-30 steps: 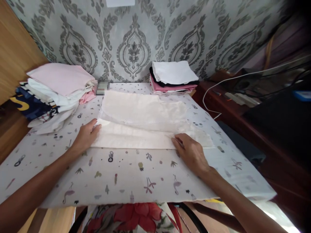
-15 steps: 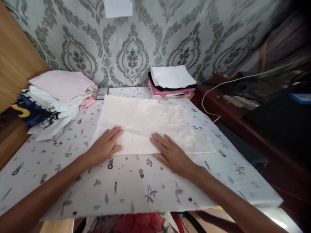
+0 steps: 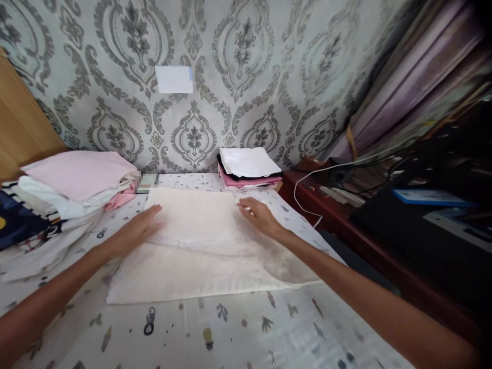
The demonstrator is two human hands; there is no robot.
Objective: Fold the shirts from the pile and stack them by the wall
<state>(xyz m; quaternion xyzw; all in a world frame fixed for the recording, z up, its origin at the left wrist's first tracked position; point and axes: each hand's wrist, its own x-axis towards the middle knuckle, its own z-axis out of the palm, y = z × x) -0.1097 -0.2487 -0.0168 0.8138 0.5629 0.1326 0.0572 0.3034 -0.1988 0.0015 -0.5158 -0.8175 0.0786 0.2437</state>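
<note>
Cream garment (image 3: 192,271) lies spread at mid-surface, a hand at each side

The garment lies mostly flat on the patterned surface (image 3: 184,341), its long straight side toward the near edge, and a fold or seam line crosses it from left to right. The left hand (image 3: 142,233) is at its left side, fingers extended and blurred; whether its grip has hold of cloth, I cannot tell. The right hand (image 3: 261,218) is over its far right part, grip partly closed with fingers curled toward the thumb; I cannot tell whether cloth is pinched there.

Near the far right corner of the surface sits a folded stack (image 3: 251,163), white over black over pink. Along the left edge lies a loose heap of clothes (image 3: 77,177), pale pink on top. Beside the heap, at the far edge, is a small object (image 3: 146,182), its details obscured. A white cable (image 3: 298,190) loops down beyond the right edge.
</note>
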